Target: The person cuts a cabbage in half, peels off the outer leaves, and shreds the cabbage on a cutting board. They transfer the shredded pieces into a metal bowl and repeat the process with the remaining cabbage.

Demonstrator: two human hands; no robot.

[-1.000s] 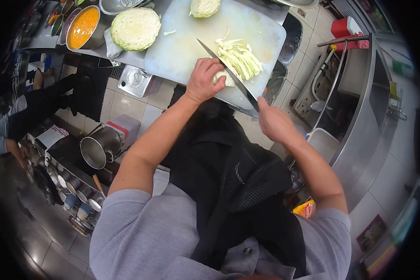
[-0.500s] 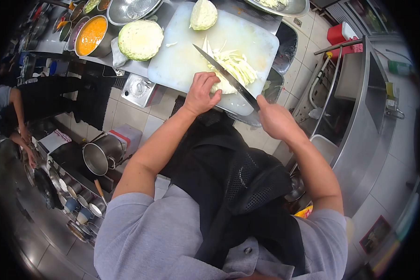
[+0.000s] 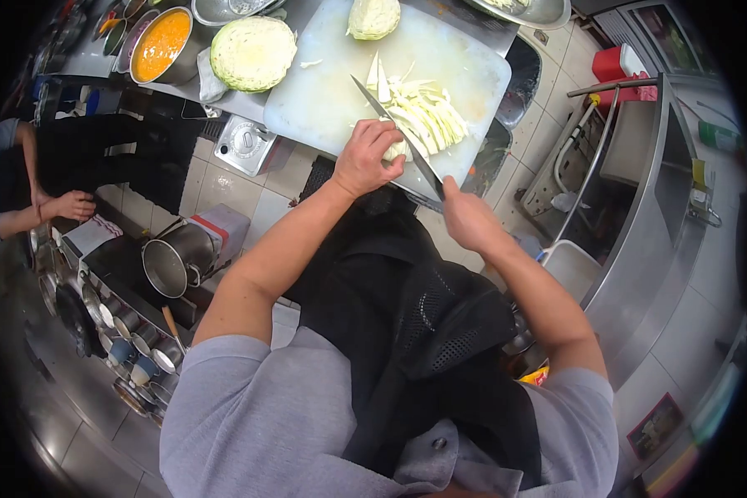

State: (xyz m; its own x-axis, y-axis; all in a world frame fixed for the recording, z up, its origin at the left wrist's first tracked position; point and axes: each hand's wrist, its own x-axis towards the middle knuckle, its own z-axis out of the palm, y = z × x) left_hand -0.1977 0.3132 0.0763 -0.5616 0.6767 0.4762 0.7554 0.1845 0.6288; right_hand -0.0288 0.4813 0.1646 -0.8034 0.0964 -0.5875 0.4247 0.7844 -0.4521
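Observation:
My right hand (image 3: pixel 471 217) is closed round the handle of a long kitchen knife (image 3: pixel 407 141), its blade slanting up and left over the cutting board (image 3: pixel 307 108). My left hand (image 3: pixel 368 158), fingers curled, presses on a piece of cabbage (image 3: pixel 397 152) beside the blade, near the board's front edge. Most of that piece is hidden under my fingers and the knife. Sliced cabbage (image 3: pixel 430 118) lies in a loose heap just right of the blade. A cut cabbage chunk (image 3: pixel 373 18) sits at the board's far edge.
Left of the board is a large halved cabbage (image 3: pixel 253 54), cut face up, near a pot of orange liquid (image 3: pixel 162 46). A metal bowl (image 3: pixel 527 10) stands at the back right. A co-worker's hand (image 3: pixel 73 206) shows at far left, above pans. A steel pot (image 3: pixel 170 264) stands lower left.
The knife and my right hand have shifted slightly left along the cabbage piece, and the sliced heap looks wider. The co-worker's hand at left has risen from the pans.

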